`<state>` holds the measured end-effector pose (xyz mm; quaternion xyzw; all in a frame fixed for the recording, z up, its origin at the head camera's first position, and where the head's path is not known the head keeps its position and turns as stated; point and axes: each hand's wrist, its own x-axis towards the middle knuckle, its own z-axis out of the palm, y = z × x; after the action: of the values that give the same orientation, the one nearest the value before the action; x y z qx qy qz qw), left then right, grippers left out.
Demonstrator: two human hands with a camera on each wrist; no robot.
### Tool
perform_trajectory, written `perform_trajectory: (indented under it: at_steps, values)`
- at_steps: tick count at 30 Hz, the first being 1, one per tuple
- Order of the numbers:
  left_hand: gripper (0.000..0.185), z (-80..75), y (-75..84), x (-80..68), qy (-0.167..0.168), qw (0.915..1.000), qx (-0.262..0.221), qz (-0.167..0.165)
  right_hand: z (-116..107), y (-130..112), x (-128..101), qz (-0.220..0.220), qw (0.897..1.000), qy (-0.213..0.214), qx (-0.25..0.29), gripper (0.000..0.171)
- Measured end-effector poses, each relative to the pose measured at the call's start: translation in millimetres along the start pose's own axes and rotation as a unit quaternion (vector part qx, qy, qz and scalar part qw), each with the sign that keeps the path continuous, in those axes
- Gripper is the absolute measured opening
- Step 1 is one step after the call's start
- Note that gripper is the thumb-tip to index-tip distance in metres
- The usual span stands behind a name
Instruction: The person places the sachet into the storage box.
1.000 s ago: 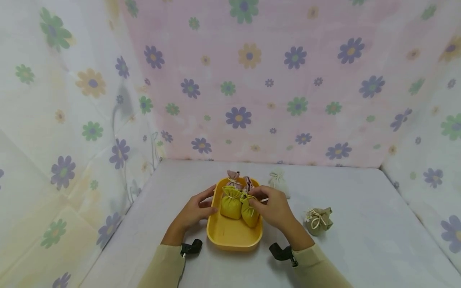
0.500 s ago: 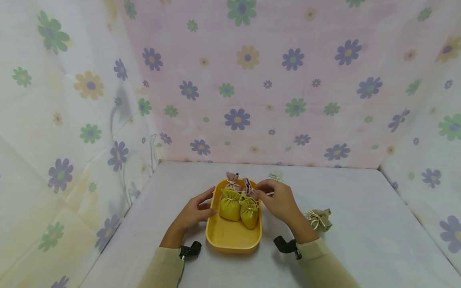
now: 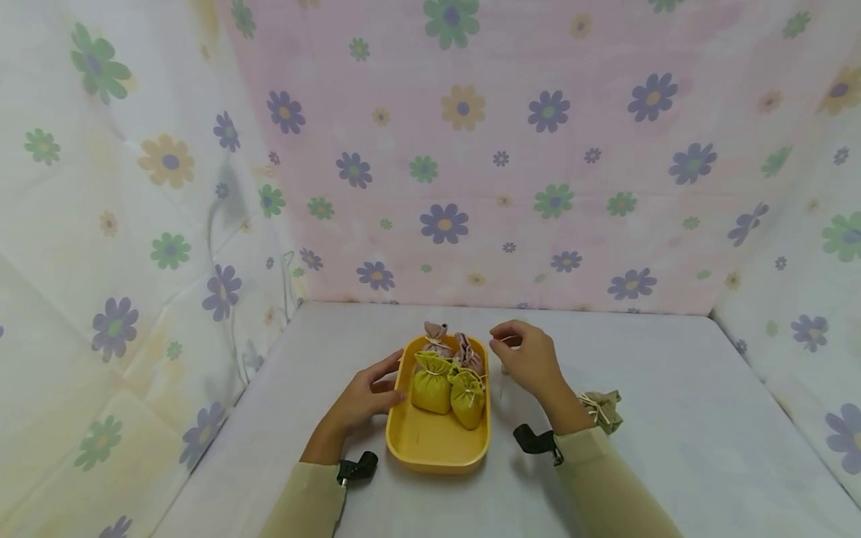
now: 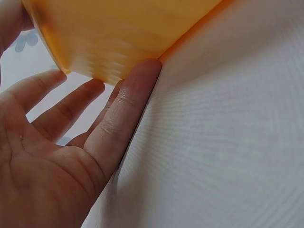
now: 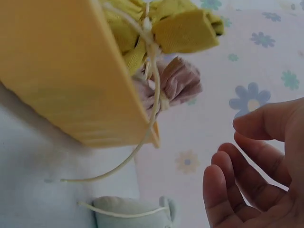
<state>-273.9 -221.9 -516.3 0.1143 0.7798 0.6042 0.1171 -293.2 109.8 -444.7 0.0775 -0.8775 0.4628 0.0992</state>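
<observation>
A yellow plastic tray (image 3: 417, 441) stands on the table. My left hand (image 3: 363, 392) grips its left side, thumb over the rim and fingers along the outer wall. Two yellow drawstring pouches (image 3: 430, 388) sit inside, in front of two pinkish ones (image 3: 468, 355). Just beyond the tray's right rim is my right hand (image 3: 531, 362), its fingers loosely bent and holding nothing. A pale drawstring pouch (image 5: 126, 213) lies near it in the right wrist view; the hand mostly hides that pouch in the head view.
To the right, partly behind the right forearm, is a khaki drawstring pouch (image 3: 605, 411). Flower-printed cloth (image 3: 444, 224) walls the white table (image 3: 673, 448) at the back and both sides. A pale cord (image 5: 154, 95) hangs over the tray's rim.
My right hand has let go of the right yellow pouch and moved right and away from me, over toward the pale pouch. The left hand stays on the tray.
</observation>
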Motion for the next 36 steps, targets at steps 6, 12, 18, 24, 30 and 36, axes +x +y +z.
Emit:
perform_trajectory:
  at_steps: [6,12,18,24,30,36]
  values:
    - [0.085,0.7,0.2,-0.7,0.000,1.0000,-0.002,0.000,0.2,15.9,10.0,0.021,0.999,0.026,0.002,0.026]
    - [0.084,2.5,2.2,-1.3,0.002,1.0000,-0.003,-0.008,-0.7,28.4,19.8,0.036,0.998,0.056,0.000,0.032]
    - [0.084,3.5,4.0,-1.1,0.001,1.0000,-0.005,-0.008,-0.7,38.7,27.2,0.041,0.997,0.072,-0.011,0.037]
    - [0.082,3.4,3.8,-1.6,0.001,0.9999,-0.011,-0.011,1.8,47.0,29.1,0.050,0.995,0.083,-0.001,0.040]
    - [0.082,3.1,3.9,-1.8,0.002,0.9999,-0.012,-0.010,5.6,56.7,31.5,0.080,0.992,0.094,0.029,0.050]
    - [0.083,3.0,2.8,-1.9,0.007,0.9999,-0.007,-0.012,9.2,66.1,35.7,0.120,0.989,0.078,0.038,0.067]
